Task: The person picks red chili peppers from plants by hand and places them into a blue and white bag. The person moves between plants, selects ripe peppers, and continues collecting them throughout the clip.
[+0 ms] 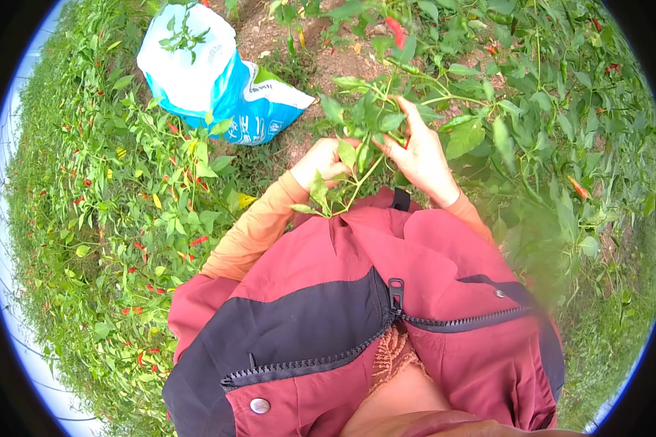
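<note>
A leafy chili pepper plant (369, 112) stands right in front of me, and both my hands reach into its foliage. My left hand (323, 164) has curled fingers among the leaves, which partly cover the fingertips; what it may hold is hidden. On the other side of the stems is my right hand (423, 155), its thumb at the leaves and its index finger stretched up along a branch. A small piece of a red chili pepper (407, 143) shows beside the right thumb. Whether that hand grips it is unclear. A green stem (361, 185) bends down toward my jacket.
A white and blue plastic sack (188, 65) bearing writing stands ahead to the left, with a leafy sprig (186, 38) over it. Dense chili plants (126, 235) with red peppers line the left; more plants (557, 120) crowd the right. Bare soil (328, 54) shows between.
</note>
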The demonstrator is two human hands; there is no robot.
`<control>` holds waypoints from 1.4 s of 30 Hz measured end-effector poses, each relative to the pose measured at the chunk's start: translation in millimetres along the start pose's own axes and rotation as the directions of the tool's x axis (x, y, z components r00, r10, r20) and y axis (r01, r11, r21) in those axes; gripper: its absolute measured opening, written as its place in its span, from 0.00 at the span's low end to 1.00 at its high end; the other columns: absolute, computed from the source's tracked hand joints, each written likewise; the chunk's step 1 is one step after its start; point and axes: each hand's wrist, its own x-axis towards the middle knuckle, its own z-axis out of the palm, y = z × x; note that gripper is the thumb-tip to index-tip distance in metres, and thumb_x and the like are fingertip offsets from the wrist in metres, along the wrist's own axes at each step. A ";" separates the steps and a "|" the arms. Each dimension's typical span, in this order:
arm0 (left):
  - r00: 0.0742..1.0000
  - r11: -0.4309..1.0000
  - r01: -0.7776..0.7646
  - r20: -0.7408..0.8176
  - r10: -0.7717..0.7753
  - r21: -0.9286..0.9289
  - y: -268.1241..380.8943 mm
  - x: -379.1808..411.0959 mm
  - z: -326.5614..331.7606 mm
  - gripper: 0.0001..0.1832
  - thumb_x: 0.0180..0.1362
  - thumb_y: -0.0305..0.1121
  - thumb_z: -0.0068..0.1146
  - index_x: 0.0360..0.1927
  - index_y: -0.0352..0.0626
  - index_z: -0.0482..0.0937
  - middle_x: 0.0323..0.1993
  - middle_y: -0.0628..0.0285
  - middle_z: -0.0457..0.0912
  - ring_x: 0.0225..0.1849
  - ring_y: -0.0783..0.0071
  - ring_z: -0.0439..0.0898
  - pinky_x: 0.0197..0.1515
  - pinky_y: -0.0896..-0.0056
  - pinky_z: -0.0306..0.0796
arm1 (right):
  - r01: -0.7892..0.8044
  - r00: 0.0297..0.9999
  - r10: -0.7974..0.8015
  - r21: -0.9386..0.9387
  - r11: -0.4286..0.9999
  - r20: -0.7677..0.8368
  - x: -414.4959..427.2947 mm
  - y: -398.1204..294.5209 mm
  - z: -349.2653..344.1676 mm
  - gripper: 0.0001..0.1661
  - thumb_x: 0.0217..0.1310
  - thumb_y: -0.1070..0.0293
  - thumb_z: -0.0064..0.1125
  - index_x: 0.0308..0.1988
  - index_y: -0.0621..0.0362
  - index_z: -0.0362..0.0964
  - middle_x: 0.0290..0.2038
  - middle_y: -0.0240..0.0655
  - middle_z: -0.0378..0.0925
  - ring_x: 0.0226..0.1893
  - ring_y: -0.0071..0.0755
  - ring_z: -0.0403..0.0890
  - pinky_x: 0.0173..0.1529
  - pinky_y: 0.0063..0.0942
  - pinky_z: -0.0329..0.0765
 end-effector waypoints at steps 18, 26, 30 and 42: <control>0.902 0.360 0.210 -0.322 0.287 0.909 -25.6 34.1 -71.8 0.09 0.48 0.34 0.43 0.29 0.43 0.74 0.25 0.56 0.76 0.30 0.61 0.73 0.33 0.67 0.66 | -0.181 0.967 0.187 -0.053 0.982 0.171 -13.3 -9.2 -7.2 0.44 0.44 0.75 0.52 0.59 0.48 0.38 0.12 0.36 0.61 0.15 0.35 0.67 0.24 0.30 0.65; 0.876 0.982 -0.055 -0.482 -0.038 -0.178 63.7 91.0 -65.1 0.16 0.47 0.42 0.57 0.21 0.46 0.63 0.11 0.74 0.57 0.11 0.86 0.55 0.11 0.84 0.47 | -0.080 0.975 0.137 -0.299 0.951 0.176 -8.8 0.7 -5.1 0.42 0.47 0.70 0.55 0.59 0.46 0.40 0.26 0.45 0.74 0.25 0.46 0.75 0.31 0.33 0.71; 0.962 0.931 -0.044 -0.266 -0.058 -0.363 79.0 137.7 -46.2 0.11 0.52 0.38 0.52 0.24 0.46 0.64 0.13 0.73 0.58 0.14 0.84 0.57 0.13 0.85 0.48 | -0.043 0.975 0.121 -0.380 0.924 0.184 -4.9 -4.6 -9.1 0.44 0.45 0.69 0.55 0.59 0.47 0.39 0.19 0.46 0.71 0.23 0.50 0.74 0.28 0.38 0.70; 0.957 0.964 -0.115 -0.286 0.044 -0.238 41.8 136.7 -58.1 0.13 0.51 0.40 0.52 0.33 0.41 0.69 0.17 0.67 0.72 0.14 0.83 0.67 0.15 0.85 0.57 | 0.220 0.963 -0.234 -0.110 0.969 -0.136 35.9 -102.0 -55.8 0.17 0.49 0.73 0.54 0.43 0.57 0.67 0.20 0.34 0.72 0.19 0.15 0.67 0.26 0.15 0.66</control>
